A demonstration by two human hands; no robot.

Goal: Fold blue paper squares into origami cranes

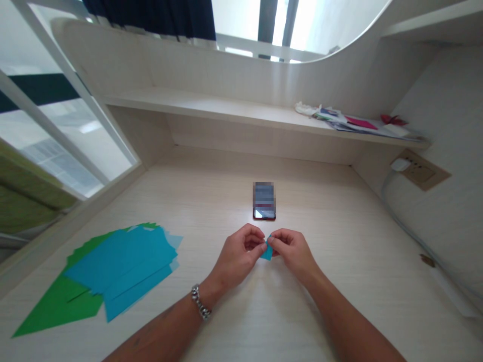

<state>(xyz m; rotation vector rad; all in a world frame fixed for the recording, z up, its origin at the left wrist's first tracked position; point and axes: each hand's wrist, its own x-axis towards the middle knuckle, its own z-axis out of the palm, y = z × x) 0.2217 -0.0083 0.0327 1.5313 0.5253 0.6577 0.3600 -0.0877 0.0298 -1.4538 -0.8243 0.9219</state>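
Note:
Between my two hands is a small piece of blue paper [267,253], partly covered by the fingers; whether it is folded I cannot make out. My left hand [242,250] pinches its left side between thumb and fingers. From the other side my right hand [292,247] grips the same piece, thumb and forefinger near its top corner. Just beyond the fingertips lies a phone [264,201] flat on the desk, its screen lit and blurred out.
On the left of the desk [211,186] lie blue paper sheets [132,256] over green paper [56,311]. A shelf [226,108] at the back bears papers [362,123]. A white cable [403,221] runs from a wall socket [420,170] down the right side.

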